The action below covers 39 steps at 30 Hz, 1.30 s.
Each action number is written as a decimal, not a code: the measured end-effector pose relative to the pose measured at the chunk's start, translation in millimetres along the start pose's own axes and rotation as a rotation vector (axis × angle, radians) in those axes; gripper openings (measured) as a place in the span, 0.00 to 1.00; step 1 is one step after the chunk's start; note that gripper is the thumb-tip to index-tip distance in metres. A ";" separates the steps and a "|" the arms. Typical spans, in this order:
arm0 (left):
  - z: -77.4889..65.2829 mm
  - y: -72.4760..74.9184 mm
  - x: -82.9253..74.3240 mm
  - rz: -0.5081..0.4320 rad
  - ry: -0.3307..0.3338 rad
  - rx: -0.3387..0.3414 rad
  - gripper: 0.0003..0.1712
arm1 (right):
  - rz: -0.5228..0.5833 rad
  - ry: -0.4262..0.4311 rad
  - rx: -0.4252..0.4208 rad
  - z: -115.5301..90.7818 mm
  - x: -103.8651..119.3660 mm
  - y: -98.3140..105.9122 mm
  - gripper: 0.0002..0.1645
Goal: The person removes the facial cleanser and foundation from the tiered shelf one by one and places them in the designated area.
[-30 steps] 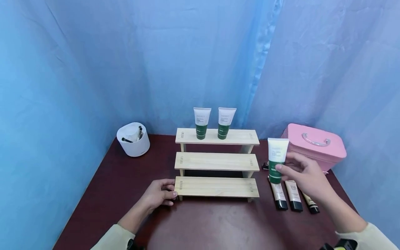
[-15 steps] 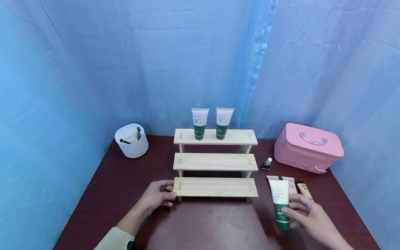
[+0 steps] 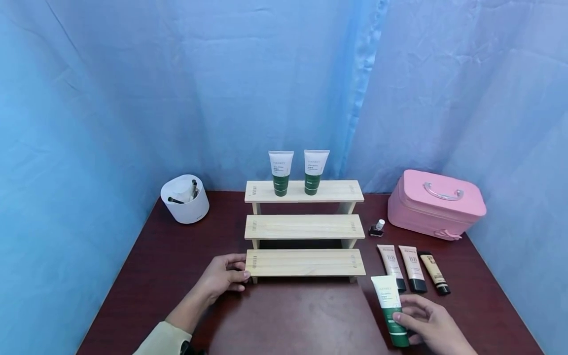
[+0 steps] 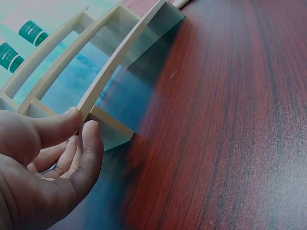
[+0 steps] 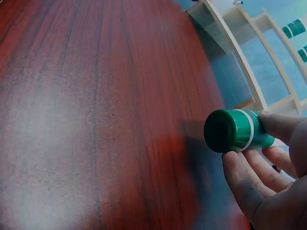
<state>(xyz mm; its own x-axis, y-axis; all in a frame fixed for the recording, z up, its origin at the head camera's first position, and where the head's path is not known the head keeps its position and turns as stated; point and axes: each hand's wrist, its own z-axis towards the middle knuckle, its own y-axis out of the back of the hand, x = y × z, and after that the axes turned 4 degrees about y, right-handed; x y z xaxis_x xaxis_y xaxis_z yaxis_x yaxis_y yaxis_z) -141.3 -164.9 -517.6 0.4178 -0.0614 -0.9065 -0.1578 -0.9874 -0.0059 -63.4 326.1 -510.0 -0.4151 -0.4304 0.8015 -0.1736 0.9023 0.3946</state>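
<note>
My right hand grips a white and green squeeze tube over the table's right front. In the right wrist view, thumb and fingers pinch the tube around its green cap end. My left hand holds the left end of the lowest step of a three-tier wooden display stand. In the left wrist view, the thumb lies at the board's corner, with the fingers curled beneath. Two matching tubes, a left one and a right one, stand cap-down on the top tier.
Two BB cream tubes and a yellowish tube lie right of the stand. Behind them are a small nail polish bottle and a pink case. A white cup with brushes stands at the back left. Blue curtains surround the table.
My right hand has brought the squeeze tube down and toward the table's front, away from the BB cream tubes. My left hand keeps its hold on the stand.
</note>
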 end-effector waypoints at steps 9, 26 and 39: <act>2.4 1.4 -0.6 0.010 0.001 -0.003 0.34 | -0.055 -0.008 -0.014 8.6 -5.7 -3.2 0.42; 0.7 0.4 0.2 0.007 -0.011 0.006 0.34 | -0.135 0.001 0.058 10.9 -4.9 -1.2 0.44; 2.1 0.4 -0.4 0.005 0.001 0.000 0.33 | -0.158 -0.046 0.048 8.5 0.2 -6.8 0.40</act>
<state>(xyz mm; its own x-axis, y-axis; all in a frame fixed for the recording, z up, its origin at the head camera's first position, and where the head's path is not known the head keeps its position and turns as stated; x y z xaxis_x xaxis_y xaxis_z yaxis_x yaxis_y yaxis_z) -143.4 -165.0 -518.1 0.4177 -0.0668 -0.9061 -0.1598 -0.9871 -0.0009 -69.8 320.1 -516.4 -0.4195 -0.5660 0.7097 -0.2814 0.8244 0.4912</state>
